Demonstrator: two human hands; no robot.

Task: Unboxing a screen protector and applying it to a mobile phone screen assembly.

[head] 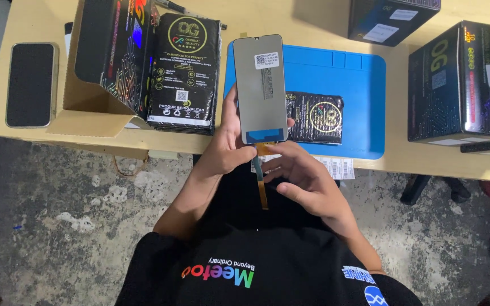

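My left hand [229,148] grips a grey phone display panel [261,88] by its lower left edge, holding it upright above the table edge. The panel's back faces me, with a small white sticker near the top. An orange flex ribbon cable [261,184] hangs from the panel's bottom. My right hand [307,178] sits just under the panel, with its fingers curled around the ribbon. Behind the panel lies a blue work mat [350,85] with a black sealed pouch [316,118] on it.
A stack of black pouches [184,71] and an open cardboard box [106,62] stand on the left of the wooden table [29,141]. A phone [31,84] lies face down at the far left. Black boxes [463,82] stand on the right. White label strips [336,167] lie at the table's front edge.
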